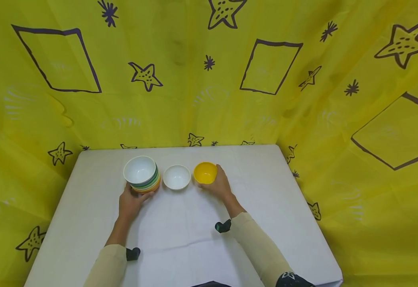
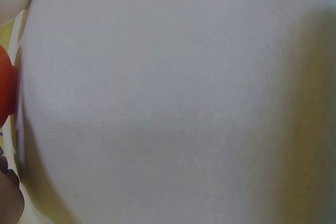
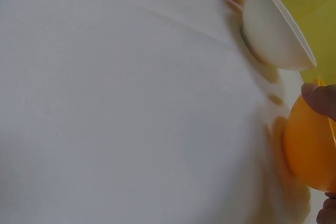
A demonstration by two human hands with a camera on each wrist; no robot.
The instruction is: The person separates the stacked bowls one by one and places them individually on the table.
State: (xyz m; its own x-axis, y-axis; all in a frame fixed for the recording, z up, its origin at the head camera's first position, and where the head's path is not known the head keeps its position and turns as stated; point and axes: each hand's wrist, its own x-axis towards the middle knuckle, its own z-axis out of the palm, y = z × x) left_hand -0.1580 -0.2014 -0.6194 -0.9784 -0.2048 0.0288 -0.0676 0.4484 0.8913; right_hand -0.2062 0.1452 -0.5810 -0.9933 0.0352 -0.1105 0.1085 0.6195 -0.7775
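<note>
At the left of the table, a stack of bowls (image 1: 146, 185) has a white one on top, with green, blue, yellow and orange rims below. My left hand (image 1: 130, 203) holds this stack low down, thumb and fingers spread around its near side. The left wrist view catches only part of the orange-red bottom bowl (image 2: 6, 87). A single white bowl (image 1: 177, 177) stands upright between the hands, touched by neither. To its right my right hand (image 1: 220, 185) grips a yellow bowl (image 1: 205, 173); its thumb (image 3: 319, 99) lies at the rim in the right wrist view.
The table (image 1: 180, 259) wears a white cloth with faint creases. A yellow curtain (image 1: 180, 111) with drawn stars and frames hangs behind and along both sides. Dark wrist-camera mounts (image 1: 223, 226) stick out from both sleeves.
</note>
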